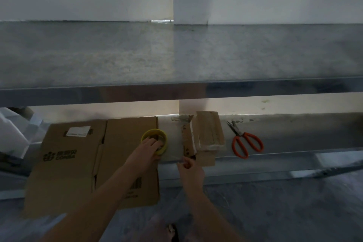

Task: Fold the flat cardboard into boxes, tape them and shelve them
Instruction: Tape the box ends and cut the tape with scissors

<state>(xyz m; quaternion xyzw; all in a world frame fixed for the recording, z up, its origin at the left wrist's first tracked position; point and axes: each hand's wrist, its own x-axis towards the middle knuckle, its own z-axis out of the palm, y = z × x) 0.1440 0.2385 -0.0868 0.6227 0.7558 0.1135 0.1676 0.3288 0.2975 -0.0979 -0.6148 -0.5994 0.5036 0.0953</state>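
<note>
Tape roll [154,141] on flat cardboard [78,163], small box [204,139] right, scissors [245,141] farther right

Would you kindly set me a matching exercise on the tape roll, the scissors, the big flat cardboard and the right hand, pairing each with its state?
1. tape roll
2. scissors
3. flat cardboard
4. right hand

A. orange handles, untouched
B. pinches the pulled-out tape strip
C. bears a printed logo
D. gripped by the left hand

Pairs: 1-D, 2-A, 3-C, 4-B.
</note>
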